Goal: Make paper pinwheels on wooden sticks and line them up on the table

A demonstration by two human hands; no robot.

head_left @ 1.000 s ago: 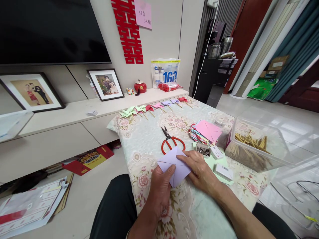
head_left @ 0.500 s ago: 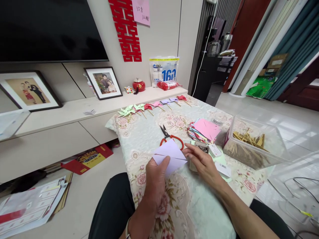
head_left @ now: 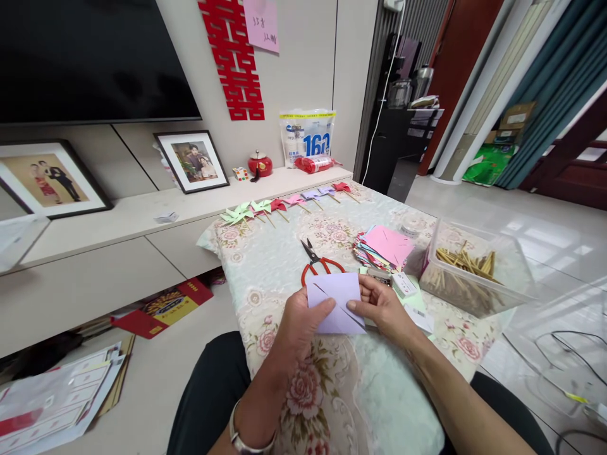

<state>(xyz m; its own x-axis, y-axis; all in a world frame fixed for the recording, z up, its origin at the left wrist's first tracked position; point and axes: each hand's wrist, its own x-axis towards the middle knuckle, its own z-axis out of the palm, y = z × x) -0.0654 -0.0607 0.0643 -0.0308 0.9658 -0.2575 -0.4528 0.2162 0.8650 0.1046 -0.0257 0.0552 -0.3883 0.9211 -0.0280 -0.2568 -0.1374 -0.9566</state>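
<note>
Clear tub (head_left: 509, 287) holds sticks (head_left: 467, 262) (heaped).

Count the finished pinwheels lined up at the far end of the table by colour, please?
Green pinwheels: 2
Red pinwheels: 2
Pink pinwheels: 1
Purple pinwheels: 2
Total: 7

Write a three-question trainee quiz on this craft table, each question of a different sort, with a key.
1. True or false: both hands hold the lilac paper.
2. What lies just beyond the paper? A) scissors B) a stapler C) a glue stick
3. Fill in: the clear tub holds wooden ____.

Key: 1. True: left hand and right hand pinch its sides. 2. A, the red-handled scissors. 3. Sticks.
</note>
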